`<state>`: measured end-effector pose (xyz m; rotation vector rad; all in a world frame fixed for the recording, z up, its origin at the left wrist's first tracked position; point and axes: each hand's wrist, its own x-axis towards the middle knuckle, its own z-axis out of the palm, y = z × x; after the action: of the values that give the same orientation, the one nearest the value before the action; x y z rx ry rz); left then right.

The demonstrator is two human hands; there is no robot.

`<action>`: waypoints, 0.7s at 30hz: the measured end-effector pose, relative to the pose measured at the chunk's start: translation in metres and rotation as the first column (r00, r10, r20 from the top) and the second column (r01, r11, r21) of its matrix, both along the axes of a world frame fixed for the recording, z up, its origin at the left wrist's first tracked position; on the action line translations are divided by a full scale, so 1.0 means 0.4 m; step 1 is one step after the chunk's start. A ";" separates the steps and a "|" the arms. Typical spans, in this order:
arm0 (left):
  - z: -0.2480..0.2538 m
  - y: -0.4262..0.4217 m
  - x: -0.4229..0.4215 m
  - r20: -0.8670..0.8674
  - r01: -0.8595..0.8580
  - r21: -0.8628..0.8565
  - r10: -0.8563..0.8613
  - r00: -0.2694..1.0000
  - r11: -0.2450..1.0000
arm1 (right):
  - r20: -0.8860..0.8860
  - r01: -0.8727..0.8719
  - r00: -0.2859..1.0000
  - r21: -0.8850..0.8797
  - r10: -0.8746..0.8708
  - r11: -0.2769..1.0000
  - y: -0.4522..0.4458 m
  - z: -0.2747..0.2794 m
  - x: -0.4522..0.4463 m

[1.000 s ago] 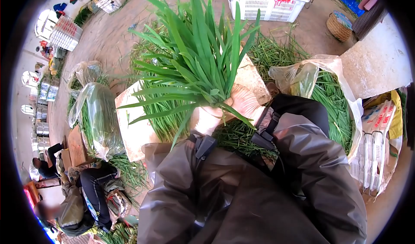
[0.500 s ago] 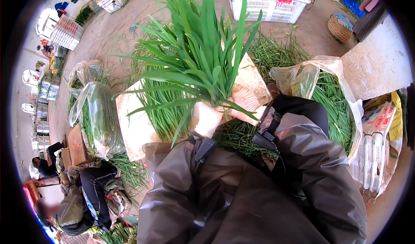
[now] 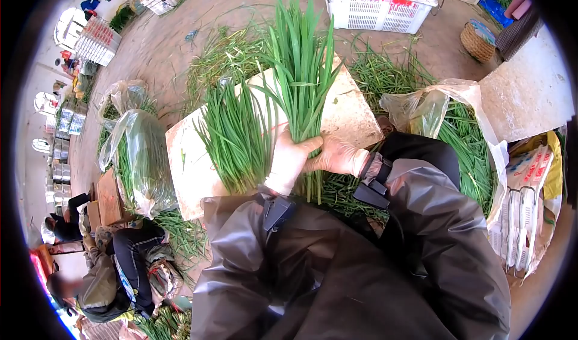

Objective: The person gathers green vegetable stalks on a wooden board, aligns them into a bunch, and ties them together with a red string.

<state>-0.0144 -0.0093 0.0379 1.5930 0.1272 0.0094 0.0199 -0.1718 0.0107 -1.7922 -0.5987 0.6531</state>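
Note:
A bunch of long green leafy stalks (image 3: 301,69) stands between my hands, its leaves pointing away from me and its stem ends hanging over the board's near edge. My left hand (image 3: 288,154), in a pale glove, is wrapped round the bunch from the left. From the right, my right hand (image 3: 338,155), gloved too, closes on the same stems at about the same height. A second pile of green stalks (image 3: 236,141) lies on the pale board (image 3: 195,186), just left of my left hand.
Clear plastic bags of greens stand at the left (image 3: 144,159) and right (image 3: 466,153). Loose greens (image 3: 385,69) litter the floor beyond the board. White crates (image 3: 379,9) and a wicker basket (image 3: 478,40) are farther off. Another person (image 3: 105,280) sits at the lower left.
The bunch, seen spread wide and close to the camera before, is now lower and narrower, with its stem ends showing below my hands. More of the board and the second pile is visible.

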 end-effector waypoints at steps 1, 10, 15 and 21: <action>0.000 -0.001 -0.001 -0.013 -0.006 -0.018 0.006 1.000 1.000 | 0.000 -0.004 1.000 -0.022 0.004 1.000 0.002 0.023 -0.005; -0.019 0.003 -0.009 -0.013 0.009 0.010 -0.009 1.000 1.000 | -0.002 0.025 1.000 0.005 -0.025 1.000 0.016 -0.029 -0.015; -0.065 0.007 -0.011 -0.111 -0.077 -0.162 0.059 0.992 0.984 | -0.158 0.021 0.987 -0.005 -0.022 1.000 0.013 0.006 -0.023; -0.081 -0.003 -0.025 -0.235 -0.163 -0.309 0.091 0.968 0.937 | -0.292 0.036 0.956 0.140 0.006 0.989 0.026 0.000 -0.038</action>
<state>-0.0245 -0.0105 0.0055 1.2478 0.3854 -0.0819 0.0046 -0.1614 0.0108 -1.5279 -0.4195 0.8255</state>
